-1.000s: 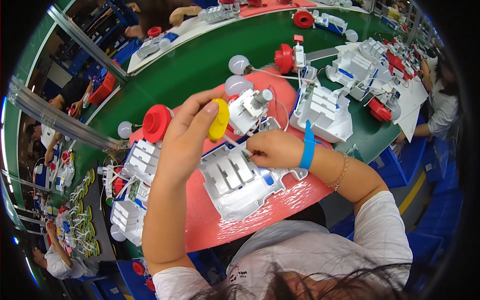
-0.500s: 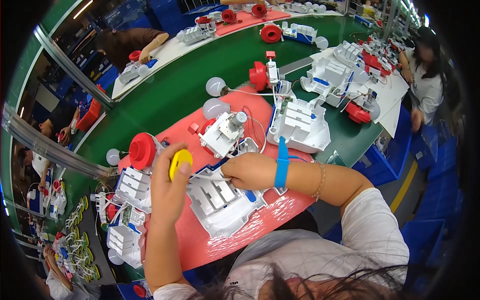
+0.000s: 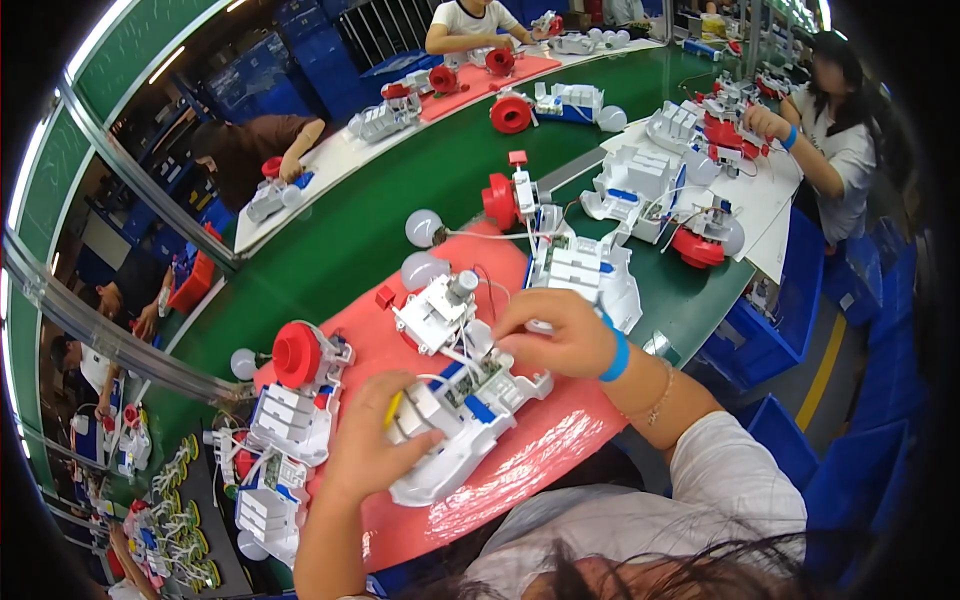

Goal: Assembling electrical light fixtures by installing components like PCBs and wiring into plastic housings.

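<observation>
In front of me a white plastic housing with battery-like compartments and a blue part lies tilted on the pink mat. My left hand wraps its left side, thumb across the top, and the edge of a yellow piece shows between fingers and housing. At the housing's far right end, my right hand has its fingers pinched together near the wires; what they hold is hidden. Just beyond sits a white mechanism with a metal motor, joined by white wires, beside a frosted globe bulb.
Similar white housings stand left and right, with red round parts nearby. The pink mat covers a green bench. A blue bin is at right. Several co-workers sit around the line.
My left hand has lowered the yellow piece to the housing and now grips the housing. The housing has turned and tilted. My right hand has moved right and up, off the compartments.
</observation>
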### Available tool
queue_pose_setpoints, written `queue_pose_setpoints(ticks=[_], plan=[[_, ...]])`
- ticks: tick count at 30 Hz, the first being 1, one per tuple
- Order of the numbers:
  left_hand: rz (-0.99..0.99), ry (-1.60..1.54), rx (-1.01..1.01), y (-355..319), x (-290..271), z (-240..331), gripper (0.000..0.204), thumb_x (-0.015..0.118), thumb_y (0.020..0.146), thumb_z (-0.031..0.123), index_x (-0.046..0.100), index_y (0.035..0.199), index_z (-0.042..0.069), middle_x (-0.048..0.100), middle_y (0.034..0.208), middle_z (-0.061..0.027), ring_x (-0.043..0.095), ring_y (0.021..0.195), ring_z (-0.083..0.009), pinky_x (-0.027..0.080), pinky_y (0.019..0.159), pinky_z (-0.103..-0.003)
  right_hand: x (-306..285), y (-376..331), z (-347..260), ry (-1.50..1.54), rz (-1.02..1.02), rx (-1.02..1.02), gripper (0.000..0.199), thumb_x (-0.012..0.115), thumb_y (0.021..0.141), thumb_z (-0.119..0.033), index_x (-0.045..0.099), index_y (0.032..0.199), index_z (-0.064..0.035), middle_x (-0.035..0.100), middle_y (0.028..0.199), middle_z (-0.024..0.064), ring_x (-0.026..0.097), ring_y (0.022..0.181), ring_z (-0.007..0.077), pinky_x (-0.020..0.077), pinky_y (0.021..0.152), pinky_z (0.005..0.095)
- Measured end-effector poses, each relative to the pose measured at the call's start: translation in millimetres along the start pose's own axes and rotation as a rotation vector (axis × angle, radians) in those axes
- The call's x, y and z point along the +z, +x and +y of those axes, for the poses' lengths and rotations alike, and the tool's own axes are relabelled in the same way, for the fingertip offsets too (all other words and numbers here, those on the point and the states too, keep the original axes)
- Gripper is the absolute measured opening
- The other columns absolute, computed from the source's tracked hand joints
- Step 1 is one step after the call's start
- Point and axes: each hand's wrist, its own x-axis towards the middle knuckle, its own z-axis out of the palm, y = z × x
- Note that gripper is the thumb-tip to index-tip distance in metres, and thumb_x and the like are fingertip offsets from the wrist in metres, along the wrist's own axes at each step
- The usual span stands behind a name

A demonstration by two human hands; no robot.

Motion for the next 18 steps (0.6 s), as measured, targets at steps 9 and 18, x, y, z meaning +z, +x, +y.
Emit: queue_pose_setpoints(ticks=[9, 18], plan=[[0.120, -0.690, -0.358, 83.6, -108.4, -19.6, 0.032, 0.058, 0.074, 0.003, 0.052, 0.105, 0.008, 0.057, 0.092, -0.0067, 0.057, 0.081, -0.0158, 0.048, 0.071, -0.028, -31.6, -25.3, -5.2, 0.507, 0.537, -0.088, 0.012, 0.054, 0.079, 0.003, 0.051, 0.090, -0.0006, 0.053, 0.076, 0.0066, 0.050, 0.068, 0.0129, 0.0421, 0.062, 0.0243], [0.714, 0.154, -0.340, 227.6, -149.7, -120.0, 0.047, 0.068, 0.068, 0.020, 0.052, 0.108, 0.002, 0.057, 0.101, -0.0149, 0.056, 0.092, -0.0237, 0.044, 0.077, -0.033, -36.2, -28.6, -8.1, 0.291, 0.212, -0.067, 0.016, 0.063, 0.073, -0.003, 0.059, 0.088, -0.0021, 0.057, 0.074, 0.0095, 0.054, 0.064, 0.0220, 0.0432, 0.059, 0.0306]])
